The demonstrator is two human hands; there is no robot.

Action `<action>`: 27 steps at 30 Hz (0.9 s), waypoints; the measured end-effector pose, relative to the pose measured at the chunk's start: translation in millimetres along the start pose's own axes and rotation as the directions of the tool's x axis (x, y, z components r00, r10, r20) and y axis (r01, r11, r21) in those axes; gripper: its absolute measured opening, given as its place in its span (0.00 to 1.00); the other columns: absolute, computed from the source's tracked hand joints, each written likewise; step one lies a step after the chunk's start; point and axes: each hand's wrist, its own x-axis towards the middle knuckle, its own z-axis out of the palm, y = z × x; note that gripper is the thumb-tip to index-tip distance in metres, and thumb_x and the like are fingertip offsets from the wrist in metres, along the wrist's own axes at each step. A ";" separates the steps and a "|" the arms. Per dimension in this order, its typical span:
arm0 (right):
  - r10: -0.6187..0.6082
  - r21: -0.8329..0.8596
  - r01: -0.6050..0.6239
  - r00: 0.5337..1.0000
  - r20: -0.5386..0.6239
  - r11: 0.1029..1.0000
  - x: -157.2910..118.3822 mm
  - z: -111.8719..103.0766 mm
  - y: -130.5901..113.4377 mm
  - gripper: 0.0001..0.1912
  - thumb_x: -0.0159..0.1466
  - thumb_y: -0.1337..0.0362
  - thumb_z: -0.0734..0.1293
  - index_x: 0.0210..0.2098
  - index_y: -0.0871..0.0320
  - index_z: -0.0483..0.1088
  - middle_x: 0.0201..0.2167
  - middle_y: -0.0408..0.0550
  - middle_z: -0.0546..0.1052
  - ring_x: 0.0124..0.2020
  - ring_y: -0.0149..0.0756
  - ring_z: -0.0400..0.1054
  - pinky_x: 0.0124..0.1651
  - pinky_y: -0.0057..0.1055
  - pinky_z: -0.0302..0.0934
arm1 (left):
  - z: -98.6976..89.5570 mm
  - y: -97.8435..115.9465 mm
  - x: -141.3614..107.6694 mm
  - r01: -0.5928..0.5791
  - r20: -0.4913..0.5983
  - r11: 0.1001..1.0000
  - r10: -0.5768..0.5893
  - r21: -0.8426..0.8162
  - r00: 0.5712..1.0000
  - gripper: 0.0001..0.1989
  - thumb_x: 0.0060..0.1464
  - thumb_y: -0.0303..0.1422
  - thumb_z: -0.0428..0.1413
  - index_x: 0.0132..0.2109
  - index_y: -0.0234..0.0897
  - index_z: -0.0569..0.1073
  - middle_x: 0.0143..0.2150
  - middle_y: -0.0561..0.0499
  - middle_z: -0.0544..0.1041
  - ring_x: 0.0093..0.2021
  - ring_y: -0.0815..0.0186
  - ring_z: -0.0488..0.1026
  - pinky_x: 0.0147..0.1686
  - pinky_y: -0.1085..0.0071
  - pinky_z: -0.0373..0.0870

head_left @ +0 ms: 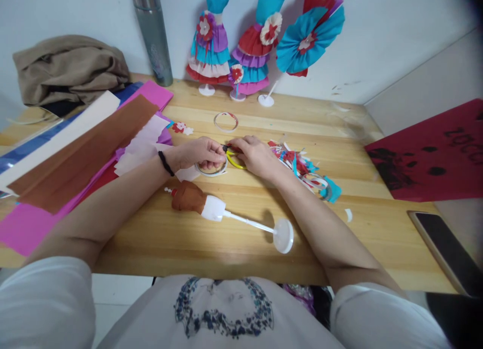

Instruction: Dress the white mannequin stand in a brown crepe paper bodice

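My left hand (206, 153) is closed in a pinch just above a roll of tape (212, 172); whatever lies between its fingertips is hidden. Close beside it, my right hand (253, 156) has its fingers curled over yellow-handled scissors (236, 160), whose dark part shows between the two hands. Nearer to me a small white dress form (214, 209) lies on its side, its upper body wrapped in brown crepe paper (188, 198) and its round base (283, 235) pointing right.
Crepe paper sheets (83, 152) pile up at left. Colourful scraps (298, 162) lie right of my hands. Paper-dressed forms (209, 47), a bottle (154, 42) and a brown cloth (71, 69) stand along the wall. A ring (226, 122), a phone (445, 248) and a red sheet (433, 152) are also there.
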 end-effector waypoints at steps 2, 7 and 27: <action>0.041 0.046 -0.041 0.999 0.004 0.998 -2.3 -4.0 1.1 0.21 0.66 0.70 0.61 0.57 0.62 0.70 0.45 0.62 0.75 0.44 0.50 0.70 0.48 0.41 0.63 | -0.3 0.1 -0.2 -0.009 0.016 1.000 0.009 -0.013 1.000 0.13 0.53 0.34 0.62 0.28 0.30 0.70 0.21 0.54 0.68 0.20 0.76 0.60 0.22 0.76 0.54; 0.114 0.228 -0.103 0.993 -0.037 0.968 -4.3 -19.1 14.3 0.23 0.64 0.73 0.60 0.58 0.63 0.67 0.51 0.64 0.74 0.49 0.47 0.70 0.53 0.41 0.63 | -1.1 0.3 -1.6 -0.014 0.013 1.000 0.014 -0.025 1.000 0.12 0.55 0.33 0.60 0.29 0.30 0.70 0.22 0.52 0.69 0.21 0.76 0.60 0.22 0.76 0.54; -0.069 0.822 -0.295 0.925 0.373 0.487 -36.8 -89.1 31.3 0.32 0.59 0.59 0.72 0.62 0.52 0.66 0.58 0.54 0.72 0.55 0.43 0.68 0.52 0.37 0.64 | -1.6 -4.7 4.3 -0.017 -0.082 0.999 0.013 -0.049 0.997 0.08 0.57 0.28 0.58 0.30 0.30 0.72 0.21 0.53 0.68 0.20 0.76 0.59 0.22 0.75 0.51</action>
